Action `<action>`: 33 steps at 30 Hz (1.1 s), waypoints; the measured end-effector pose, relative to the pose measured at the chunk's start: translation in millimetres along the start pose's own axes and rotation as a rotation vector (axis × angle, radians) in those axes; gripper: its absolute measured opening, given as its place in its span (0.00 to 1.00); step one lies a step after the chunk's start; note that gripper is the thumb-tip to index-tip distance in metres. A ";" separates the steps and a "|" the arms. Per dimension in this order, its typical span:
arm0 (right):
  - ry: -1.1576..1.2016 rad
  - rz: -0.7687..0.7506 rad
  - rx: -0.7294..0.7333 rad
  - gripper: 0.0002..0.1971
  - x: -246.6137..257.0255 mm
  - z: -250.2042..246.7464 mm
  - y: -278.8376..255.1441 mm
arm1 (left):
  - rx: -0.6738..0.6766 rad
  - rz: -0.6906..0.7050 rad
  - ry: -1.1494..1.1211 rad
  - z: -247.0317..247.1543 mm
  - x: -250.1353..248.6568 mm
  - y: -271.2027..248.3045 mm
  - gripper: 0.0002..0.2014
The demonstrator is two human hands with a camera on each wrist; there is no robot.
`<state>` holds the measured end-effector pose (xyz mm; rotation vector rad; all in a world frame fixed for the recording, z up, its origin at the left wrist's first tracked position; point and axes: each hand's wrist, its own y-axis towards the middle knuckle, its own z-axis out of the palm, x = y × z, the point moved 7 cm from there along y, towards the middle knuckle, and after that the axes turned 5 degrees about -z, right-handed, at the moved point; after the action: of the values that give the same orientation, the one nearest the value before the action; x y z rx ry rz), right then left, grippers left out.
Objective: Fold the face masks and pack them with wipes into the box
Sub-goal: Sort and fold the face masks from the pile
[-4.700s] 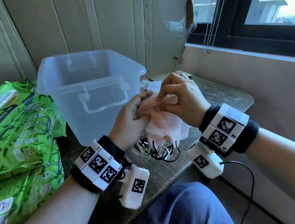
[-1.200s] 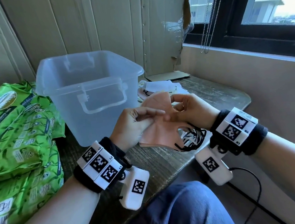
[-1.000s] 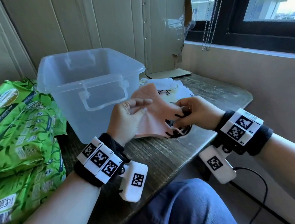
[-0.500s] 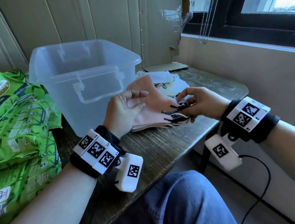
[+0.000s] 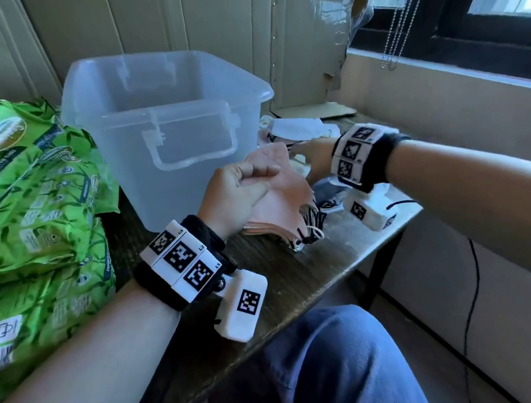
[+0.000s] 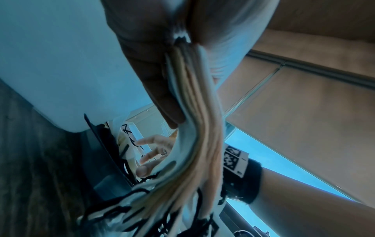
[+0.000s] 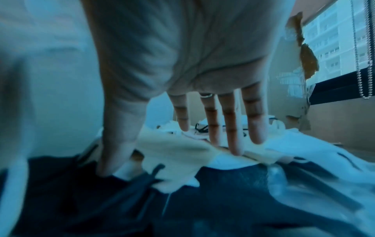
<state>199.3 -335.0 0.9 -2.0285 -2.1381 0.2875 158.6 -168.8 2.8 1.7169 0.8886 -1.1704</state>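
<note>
My left hand [image 5: 260, 179] grips a stack of folded pink face masks [image 5: 282, 208] with black ear loops, just in front of the clear plastic box [image 5: 161, 57]. In the left wrist view the thumb [image 6: 146, 72] presses the layered stack [image 6: 194, 144] against the fingers. My right hand [image 5: 309, 152] reaches past the stack to a loose pile of white and cream masks [image 5: 296, 128] beside the box. Its fingers [image 7: 233, 128] are straight and spread, with the tips touching a cream mask [image 7: 176, 150]. Green wipes packs [image 5: 32, 196] lie piled left of the box.
The wooden table [image 5: 296, 272] ends close to my knee in blue jeans [image 5: 320, 363]. A cardboard piece [image 5: 314, 112] lies at the back by the wall. A window sill [image 5: 439, 70] with bead chains runs along the right, and a black cable [image 5: 471, 295] hangs below.
My right hand has let go of the ear loops on the pink stack and moved away to the loose mask pile. My left hand still holds the stack, its fingers now curled tighter.
</note>
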 end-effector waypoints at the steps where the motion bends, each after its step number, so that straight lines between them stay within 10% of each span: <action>1: -0.007 -0.001 0.008 0.30 4.6 3.6 0.6 | -0.003 -0.001 0.010 -0.5 -0.3 0.3 0.14; 3: -0.051 -0.021 0.113 0.05 13.7 13.6 -3.3 | -0.014 -0.009 0.031 -2.3 0.9 0.9 0.14; 13: -0.077 -0.040 -0.164 0.05 16.7 -7.7 29.7 | -0.012 -0.068 0.055 -3.5 5.7 1.7 0.13; 24: 0.346 0.089 -0.731 0.20 -23.9 -84.7 -55.5 | 0.005 -0.214 -0.107 1.7 12.5 -0.2 0.04; 33: 0.329 -0.473 -0.795 0.18 70.7 -42.8 -112.5 | 0.172 -0.018 -0.569 8.9 -31.0 -12.0 0.16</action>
<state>98.3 -269.4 71.5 -1.5799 -2.6268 -1.0262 135.4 -175.1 27.4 1.3845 0.4632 -1.6705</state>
